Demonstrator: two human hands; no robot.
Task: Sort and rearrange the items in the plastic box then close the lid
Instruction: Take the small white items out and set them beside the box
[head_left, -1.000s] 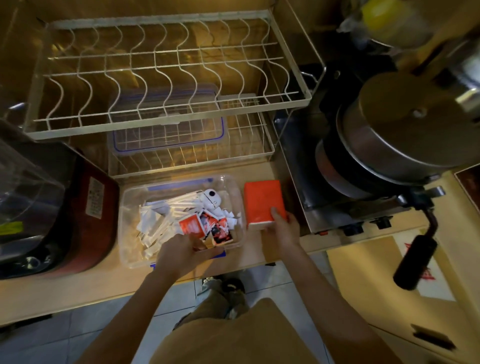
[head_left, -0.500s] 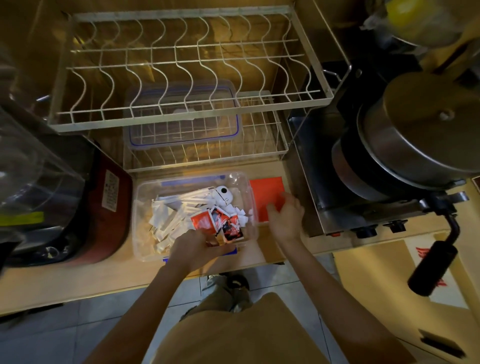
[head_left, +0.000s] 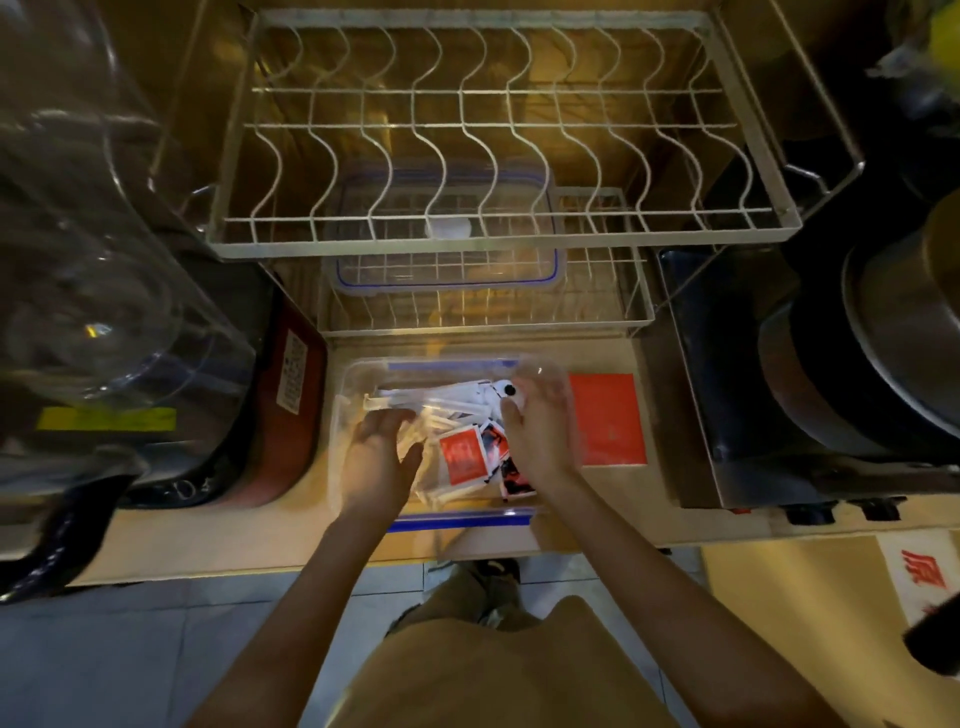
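Note:
A clear plastic box (head_left: 358, 379) with blue latches sits on the wooden counter, with no lid on it. Inside lie several white wrapped sticks (head_left: 441, 397), red sauce sachets (head_left: 462, 454) and a small white cap with a black dot (head_left: 506, 388). My left hand (head_left: 379, 452) is inside the box over the white sticks, fingers spread. My right hand (head_left: 535, 441) is inside at the right, fingers over the sachets and white items; I cannot tell if it grips any. The box's clear lid (head_left: 447, 228) with a blue rim lies in the lower rack tier.
A flat red packet (head_left: 608, 418) lies on the counter right of the box. A white wire dish rack (head_left: 493, 130) stands behind. A red and black appliance (head_left: 280, 415) sits left, a stove with a lidded pot (head_left: 883, 338) right.
My right hand has left the red packet on the counter and moved into the box. My left hand has shifted from the front rim to the white sticks. The camera has moved closer.

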